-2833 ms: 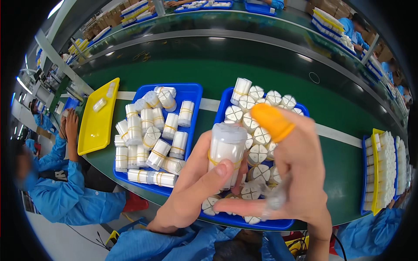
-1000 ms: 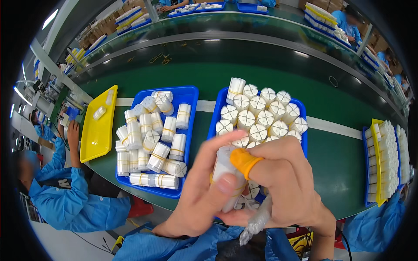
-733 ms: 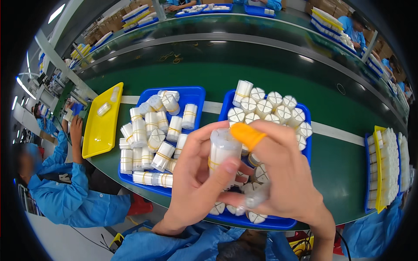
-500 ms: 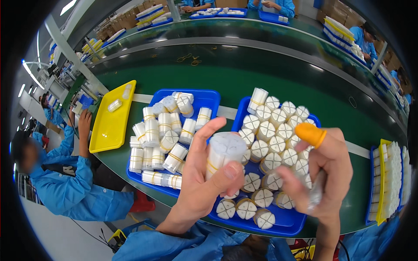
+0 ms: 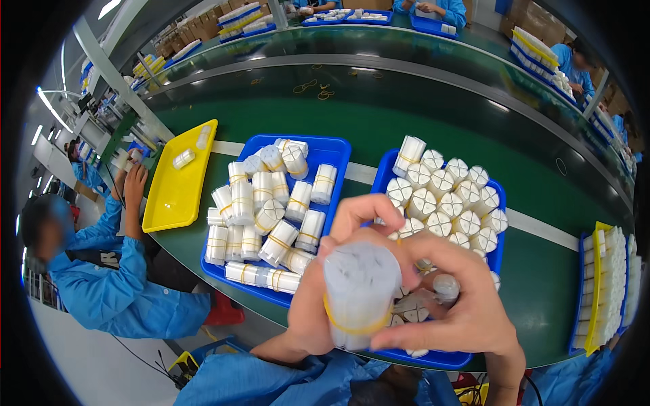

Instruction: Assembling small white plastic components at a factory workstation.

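You've got the banded bundle (image 5: 359,287) up front, above the near left part of the right blue tray (image 5: 437,357), tilted, greyish end cap toward the camera. Bundle's blurred, cap detail smeared; its underside isn't visible. Your left hand (image 5: 308,311) is wrapped round its left side, closed on it; the bundle covers part of that hand, so thumb placement is unclear. Left index curls above and beyond the cap. Your right hand (image 5: 470,308) is at the other side: thumb along the lower right flank by the yellow band (image 5: 355,328), index reaching behind the cap. Index tip is hidden; can't tell how hard, or whether, the right fingers grip the bundle. Crumpled clear plastic (image 5: 445,287) sits between right thumb and fingers, too blurred to make out its shape. Both hands block the near part of the right tray and several upright bundles (image 5: 439,223) in it. Left blue tray (image 5: 337,152) is mostly visible, bundles lying and standing. Stacked trays (image 5: 596,291) on the right bend toward the lens rim; workers along the top edge are cropped.
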`<state>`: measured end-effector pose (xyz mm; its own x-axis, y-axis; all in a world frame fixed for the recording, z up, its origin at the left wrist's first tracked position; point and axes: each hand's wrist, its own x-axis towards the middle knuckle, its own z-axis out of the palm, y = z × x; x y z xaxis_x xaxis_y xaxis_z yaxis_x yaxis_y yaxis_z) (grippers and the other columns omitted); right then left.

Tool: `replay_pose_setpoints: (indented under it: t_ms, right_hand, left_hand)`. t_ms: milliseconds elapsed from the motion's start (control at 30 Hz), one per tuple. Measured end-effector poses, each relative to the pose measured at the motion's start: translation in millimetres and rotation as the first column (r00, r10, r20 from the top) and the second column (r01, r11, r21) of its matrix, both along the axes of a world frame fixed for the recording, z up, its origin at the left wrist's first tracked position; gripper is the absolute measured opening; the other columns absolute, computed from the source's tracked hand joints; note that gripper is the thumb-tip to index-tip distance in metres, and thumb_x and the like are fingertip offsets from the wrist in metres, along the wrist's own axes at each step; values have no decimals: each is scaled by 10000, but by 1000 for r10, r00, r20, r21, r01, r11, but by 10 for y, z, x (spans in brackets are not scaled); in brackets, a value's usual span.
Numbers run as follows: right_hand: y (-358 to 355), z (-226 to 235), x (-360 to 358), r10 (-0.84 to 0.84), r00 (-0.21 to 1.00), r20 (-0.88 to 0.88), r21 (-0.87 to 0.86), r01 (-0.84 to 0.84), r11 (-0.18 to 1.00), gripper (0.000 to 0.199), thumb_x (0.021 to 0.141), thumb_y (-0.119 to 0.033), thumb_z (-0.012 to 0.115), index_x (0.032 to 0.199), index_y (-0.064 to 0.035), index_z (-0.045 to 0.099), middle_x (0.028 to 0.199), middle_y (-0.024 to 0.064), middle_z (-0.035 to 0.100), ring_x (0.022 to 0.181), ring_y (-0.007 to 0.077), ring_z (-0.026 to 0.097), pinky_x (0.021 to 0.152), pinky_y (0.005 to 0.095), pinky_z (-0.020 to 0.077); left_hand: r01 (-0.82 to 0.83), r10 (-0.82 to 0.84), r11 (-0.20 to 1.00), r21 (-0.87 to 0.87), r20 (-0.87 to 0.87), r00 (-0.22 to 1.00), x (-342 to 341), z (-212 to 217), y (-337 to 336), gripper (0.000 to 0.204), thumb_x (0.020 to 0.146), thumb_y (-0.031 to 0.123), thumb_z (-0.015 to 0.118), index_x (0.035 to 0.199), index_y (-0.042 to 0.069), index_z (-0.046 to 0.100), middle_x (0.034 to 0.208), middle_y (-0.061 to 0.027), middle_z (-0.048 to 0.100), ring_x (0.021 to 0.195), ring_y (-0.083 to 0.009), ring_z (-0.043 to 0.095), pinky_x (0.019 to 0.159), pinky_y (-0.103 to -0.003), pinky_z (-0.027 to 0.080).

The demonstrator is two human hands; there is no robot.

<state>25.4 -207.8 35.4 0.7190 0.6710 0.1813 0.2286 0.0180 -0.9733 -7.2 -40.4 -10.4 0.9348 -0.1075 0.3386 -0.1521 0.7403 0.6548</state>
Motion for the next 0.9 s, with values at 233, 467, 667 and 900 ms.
replay_pose_setpoints:
  t_ms: [233,467,667,900]
  right_hand:
    - [7,-178,4,-68,988,140,92,56,994,516,737,-99,813,1192,-41,575,1081,101,644,934,162,648,781,293,512]
    - [-56,-65,34,164,986,-35,225,-152,962,535,735,89,720,1227,37,516,1374,318,470,1085,246,629,820,292,536]
    - [-67,-47,-34,-12,998,-68,141,22,990,493,718,40,750,1157,65,528,1331,336,495,1042,271,646,813,305,541]
    - [-863,775,-797,62,930,362,-639,199,743,422,756,-93,730,1122,-9,537,900,138,633,681,297,673,550,351,526]
  left_hand:
    - [-730,550,340,593,504,666,154,138,166,220,989,146,480,1013,-19,624,1053,-151,582,904,-242,575,802,-349,464]
    - [-357,215,-600,716,575,790,410,-386,645,523,820,277,720,1158,-70,524,1051,-214,562,900,-340,633,767,-421,511]
    - [-205,285,-683,701,514,809,642,-578,635,740,796,345,737,1275,-119,416,1147,-243,512,751,-350,665,617,-404,540]
    - [-320,339,-587,744,584,738,746,-586,703,784,844,388,682,1339,-136,373,899,-228,648,720,-366,665,616,-430,536]
